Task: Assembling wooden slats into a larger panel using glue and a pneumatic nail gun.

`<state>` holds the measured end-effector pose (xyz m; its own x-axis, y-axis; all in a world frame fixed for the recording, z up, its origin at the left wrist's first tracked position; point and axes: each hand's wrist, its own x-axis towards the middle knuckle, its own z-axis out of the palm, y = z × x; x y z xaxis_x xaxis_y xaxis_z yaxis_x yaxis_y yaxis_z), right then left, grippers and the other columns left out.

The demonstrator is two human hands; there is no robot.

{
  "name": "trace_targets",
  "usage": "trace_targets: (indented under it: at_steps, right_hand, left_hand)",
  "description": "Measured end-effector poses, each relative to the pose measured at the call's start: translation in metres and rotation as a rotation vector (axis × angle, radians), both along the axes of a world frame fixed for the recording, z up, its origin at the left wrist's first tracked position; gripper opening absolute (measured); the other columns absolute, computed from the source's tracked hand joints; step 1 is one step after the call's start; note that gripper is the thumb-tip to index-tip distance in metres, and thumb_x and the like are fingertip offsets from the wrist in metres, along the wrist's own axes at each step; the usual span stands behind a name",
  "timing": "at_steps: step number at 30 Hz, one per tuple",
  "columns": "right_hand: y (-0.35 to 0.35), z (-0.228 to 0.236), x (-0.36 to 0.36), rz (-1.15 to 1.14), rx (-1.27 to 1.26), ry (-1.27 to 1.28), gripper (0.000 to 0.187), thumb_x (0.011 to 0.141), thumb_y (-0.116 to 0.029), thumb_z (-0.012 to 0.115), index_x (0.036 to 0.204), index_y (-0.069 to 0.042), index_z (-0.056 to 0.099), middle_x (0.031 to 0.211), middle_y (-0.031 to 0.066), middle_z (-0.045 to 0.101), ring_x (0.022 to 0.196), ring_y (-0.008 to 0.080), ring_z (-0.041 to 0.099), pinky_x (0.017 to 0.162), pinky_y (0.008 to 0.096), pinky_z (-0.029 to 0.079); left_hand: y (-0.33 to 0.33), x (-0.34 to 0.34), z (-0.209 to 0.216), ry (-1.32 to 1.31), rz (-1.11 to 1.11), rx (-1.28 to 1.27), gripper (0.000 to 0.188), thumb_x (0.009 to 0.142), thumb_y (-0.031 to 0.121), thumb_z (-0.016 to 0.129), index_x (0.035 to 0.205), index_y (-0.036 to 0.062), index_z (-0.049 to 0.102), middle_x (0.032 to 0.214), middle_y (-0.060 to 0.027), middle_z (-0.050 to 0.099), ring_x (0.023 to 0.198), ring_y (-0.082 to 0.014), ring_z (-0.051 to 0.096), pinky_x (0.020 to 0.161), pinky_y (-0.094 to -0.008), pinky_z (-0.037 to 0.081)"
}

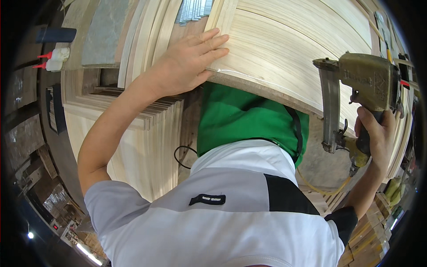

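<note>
My left hand (pixel 189 62) rests flat on the near left corner of a pale wooden panel (pixel 284 49), fingers stretched out and slightly apart. It holds nothing. On the right, my right hand (pixel 381 135) is wrapped round the grip of an air nail gun (pixel 368 82). The gun is held upright over the panel's near right side, its long magazine pointing down toward me. A yellow air hose (pixel 327 192) runs from the base of its grip. A thin shiny white line, perhaps glue, shows along the panel's near edge.
Strips of silver nails (pixel 194 10) lie beyond my left hand. Two white bottles with red tips (pixel 57 58) stand at the far left, near a dark blue cylinder (pixel 55 35). Stacked wooden boards (pixel 153 144) stand left of my green apron (pixel 249 118).
</note>
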<state>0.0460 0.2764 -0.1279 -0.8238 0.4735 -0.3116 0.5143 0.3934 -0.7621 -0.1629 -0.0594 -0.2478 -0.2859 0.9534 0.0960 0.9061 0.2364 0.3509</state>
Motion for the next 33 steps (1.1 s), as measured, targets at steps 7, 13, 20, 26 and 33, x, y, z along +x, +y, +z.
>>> trace_targets:
  at_steps: [7, 13, 20, 26, 33]
  right_hand:
    - [-0.013, 0.009, 0.01, -0.121, 0.05, -0.014, 0.022, 0.082, -0.015, 0.069, 0.091, 0.004, 0.063, 0.062, 0.0044, 0.058, 0.052, 0.0103, 0.052, 0.049, 0.0238, 0.039]
    - [0.032, -0.025, 0.032, -0.339, 0.354, -0.153, 0.026, 0.081, -0.021, 0.067, 0.084, 0.004, 0.061, 0.059, 0.0044, 0.058, 0.05, 0.0109, 0.053, 0.047, 0.0267, 0.041]
    - [0.069, -0.055, 0.058, -0.508, 0.336, -0.217, 0.03, 0.081, -0.026, 0.067, 0.081, 0.004, 0.059, 0.058, 0.0053, 0.057, 0.049, 0.0136, 0.055, 0.048, 0.0277, 0.044]
    - [0.132, -0.061, 0.119, -0.513, 0.316, -0.29, 0.026, 0.086, -0.03, 0.066, 0.09, -0.005, 0.061, 0.061, 0.0007, 0.053, 0.05, 0.0104, 0.052, 0.045, 0.0245, 0.04]
    - [0.135, -0.068, 0.105, -0.376, 0.221, -0.198, 0.026, 0.09, -0.028, 0.063, 0.086, -0.003, 0.057, 0.06, 0.0013, 0.051, 0.049, 0.0103, 0.049, 0.046, 0.025, 0.038]
  left_hand:
    - [0.008, -0.004, -0.009, 0.025, 0.007, 0.015, 0.052, 0.072, -0.002, 0.065, 0.123, 0.0015, 0.057, 0.141, -0.0134, 0.048, 0.136, -0.0305, 0.039, 0.107, -0.0428, 0.038]
    - [-0.017, -0.028, -0.022, 0.004, 0.054, -0.058, 0.058, 0.069, -0.01, 0.062, 0.126, -0.0004, 0.056, 0.142, -0.0157, 0.047, 0.138, -0.0314, 0.036, 0.11, -0.043, 0.033]
    - [-0.029, -0.035, -0.01, 0.007, 0.094, -0.119, 0.063, 0.067, -0.014, 0.062, 0.128, 0.0005, 0.055, 0.143, -0.015, 0.047, 0.139, -0.0314, 0.036, 0.11, -0.043, 0.034]
    - [-0.007, -0.031, -0.009, 0.019, 0.018, 0.003, 0.06, 0.069, -0.007, 0.068, 0.126, 0.0038, 0.057, 0.139, -0.0125, 0.051, 0.135, -0.0305, 0.041, 0.107, -0.0422, 0.039]
    - [-0.013, -0.027, -0.023, 0.021, 0.047, 0.055, 0.056, 0.068, -0.004, 0.071, 0.123, 0.003, 0.059, 0.138, -0.0111, 0.053, 0.134, -0.0285, 0.043, 0.105, -0.0414, 0.041]
